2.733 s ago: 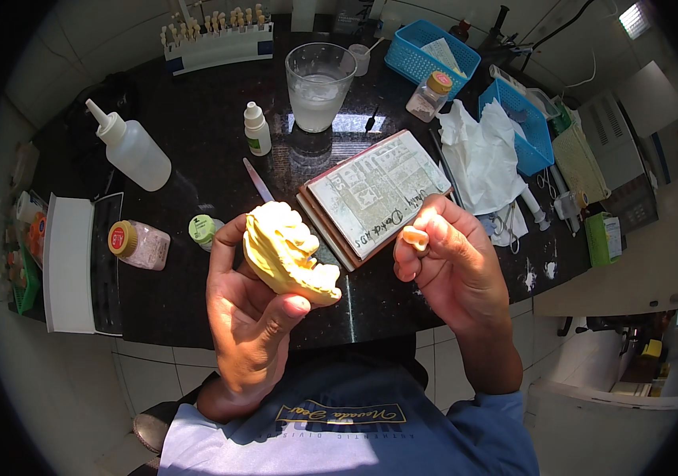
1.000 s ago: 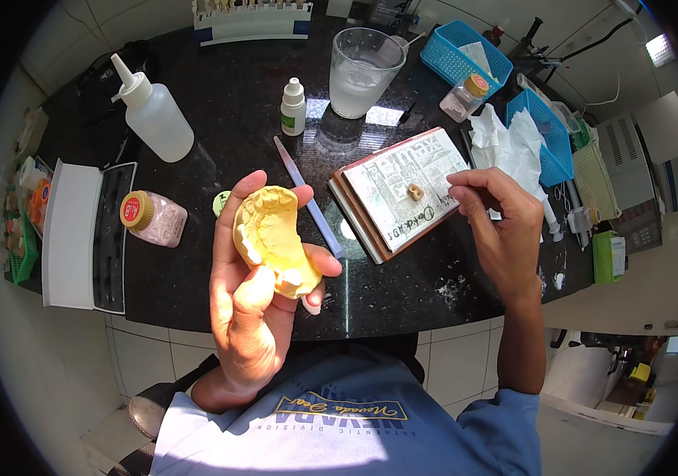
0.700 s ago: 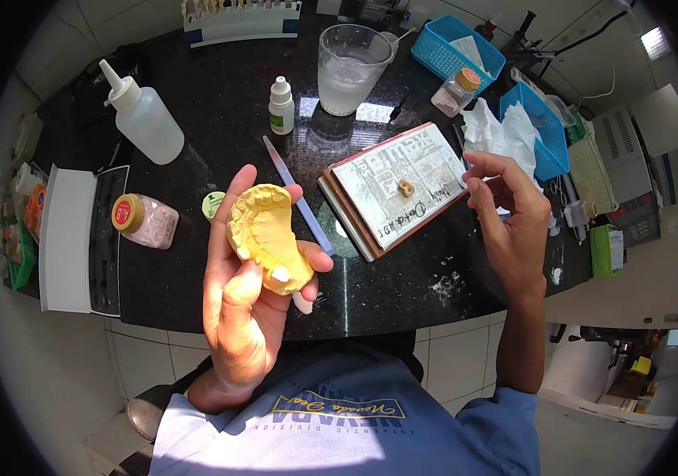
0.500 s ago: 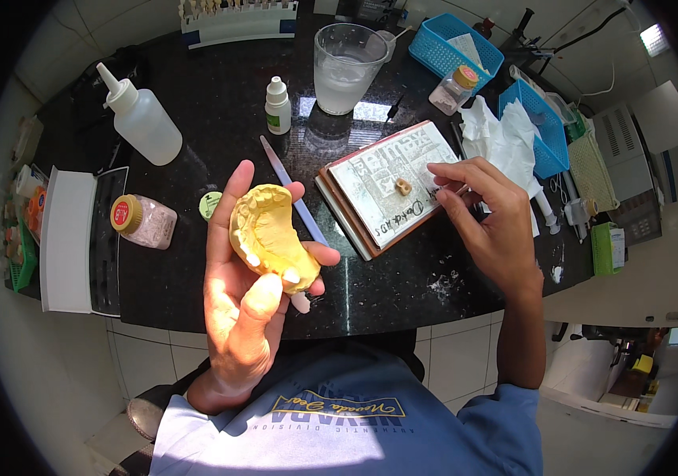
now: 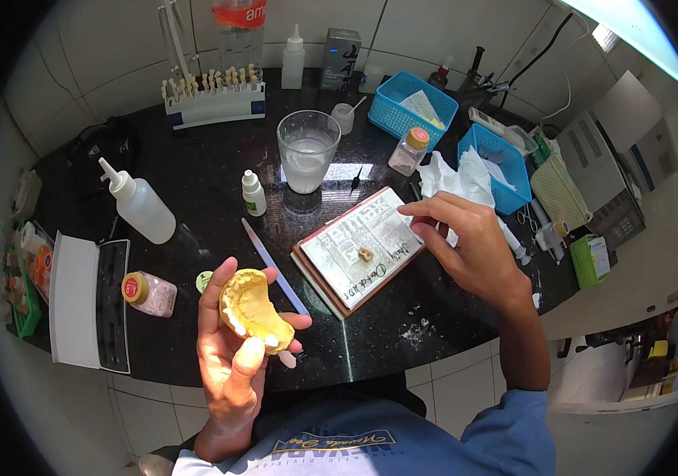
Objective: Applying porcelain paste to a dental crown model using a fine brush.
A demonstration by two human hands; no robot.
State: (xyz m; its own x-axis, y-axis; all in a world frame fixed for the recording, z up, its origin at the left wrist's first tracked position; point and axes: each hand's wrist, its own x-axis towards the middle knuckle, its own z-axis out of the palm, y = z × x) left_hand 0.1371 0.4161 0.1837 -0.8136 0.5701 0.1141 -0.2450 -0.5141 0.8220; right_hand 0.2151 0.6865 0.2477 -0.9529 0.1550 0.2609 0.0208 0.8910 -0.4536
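My left hand [image 5: 232, 369] is closed around a yellow dental cast [image 5: 253, 308], a horseshoe-shaped tooth model. Its tooth row faces up, with my thumb pressed on the lower end near a pale tooth. Over the upper right edge of a notebook [image 5: 337, 279] hangs my right hand [image 5: 466, 242], index finger stretched out and thumb apart from it. Nothing shows between these two fingertips; the other fingers are curled and partly hidden. A small tan tooth crown [image 5: 365, 254] rests on the notebook's pale, marked top. Beside the cast lies a knife-like tool with a bluish handle [image 5: 285, 282].
A glass of cloudy liquid [image 5: 305, 170] and a dropper bottle [image 5: 253, 194] stand behind the notebook. Left are a squeeze bottle [image 5: 141, 206], a powder jar [image 5: 150, 294] and an open case [image 5: 77, 305]. Tissue [image 5: 454, 181] and blue baskets [image 5: 505, 190] lie right; a shade guide [image 5: 216, 109] stands behind.
The view has tilted toward the wall. My right hand has shifted away from the crown toward the notebook's far edge. My left hand still holds the cast.
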